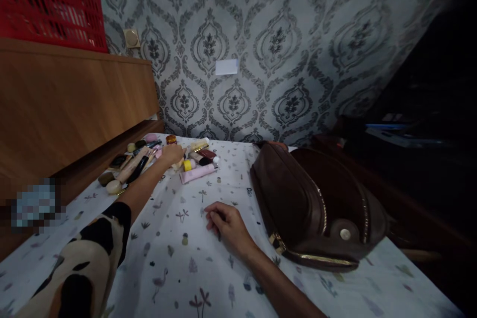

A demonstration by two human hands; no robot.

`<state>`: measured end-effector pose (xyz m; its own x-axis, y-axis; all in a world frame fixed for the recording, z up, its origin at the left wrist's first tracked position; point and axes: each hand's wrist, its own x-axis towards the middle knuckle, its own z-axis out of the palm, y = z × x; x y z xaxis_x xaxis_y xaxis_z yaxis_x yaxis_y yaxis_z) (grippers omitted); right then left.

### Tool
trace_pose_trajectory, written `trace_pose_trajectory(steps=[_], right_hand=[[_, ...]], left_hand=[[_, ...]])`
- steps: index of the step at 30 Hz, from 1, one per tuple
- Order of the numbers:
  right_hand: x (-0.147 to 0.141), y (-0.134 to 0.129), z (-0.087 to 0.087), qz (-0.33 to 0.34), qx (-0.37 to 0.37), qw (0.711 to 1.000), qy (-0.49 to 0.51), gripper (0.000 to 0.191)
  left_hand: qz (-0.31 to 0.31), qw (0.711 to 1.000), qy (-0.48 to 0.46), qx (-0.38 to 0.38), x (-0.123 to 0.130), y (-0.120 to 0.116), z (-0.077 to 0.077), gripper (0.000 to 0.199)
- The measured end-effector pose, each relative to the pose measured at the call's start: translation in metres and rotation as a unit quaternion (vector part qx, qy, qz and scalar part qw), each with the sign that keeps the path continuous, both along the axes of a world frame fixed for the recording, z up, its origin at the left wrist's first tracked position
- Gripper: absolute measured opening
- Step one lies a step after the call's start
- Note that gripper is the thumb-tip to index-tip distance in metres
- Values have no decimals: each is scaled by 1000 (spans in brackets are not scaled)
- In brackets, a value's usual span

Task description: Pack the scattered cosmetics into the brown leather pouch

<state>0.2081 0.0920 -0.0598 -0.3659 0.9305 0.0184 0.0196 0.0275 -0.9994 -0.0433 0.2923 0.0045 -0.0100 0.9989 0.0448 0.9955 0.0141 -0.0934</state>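
Left fingers (179, 152) amid cosmetics (197, 173); brown bag (285, 184) unzipped, contents indiscernible.

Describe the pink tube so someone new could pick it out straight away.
From the brown bag, look left across the sheet to the cosmetics around the left hand. In the group between that hand and the bag, the pink tube lies at the near edge, in front of a small yellow item. Its long, pale pink body sets it apart from that one.
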Motion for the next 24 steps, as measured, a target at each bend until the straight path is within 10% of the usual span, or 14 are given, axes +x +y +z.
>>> trace_pose_trajectory(steps=[11,17,24], right_hand=[[0,-1,2,0,9,1000,2,24],[-1,-2,2,0,10,1000,5,22],[0,-1,2,0,8,1000,2,24]], left_hand=[[-108,990,-66,58,-9,-45,-16,34],[-195,968,-116,107,-31,-92,-35,66],[-127,975,-136,117,-69,-122,-41,58]])
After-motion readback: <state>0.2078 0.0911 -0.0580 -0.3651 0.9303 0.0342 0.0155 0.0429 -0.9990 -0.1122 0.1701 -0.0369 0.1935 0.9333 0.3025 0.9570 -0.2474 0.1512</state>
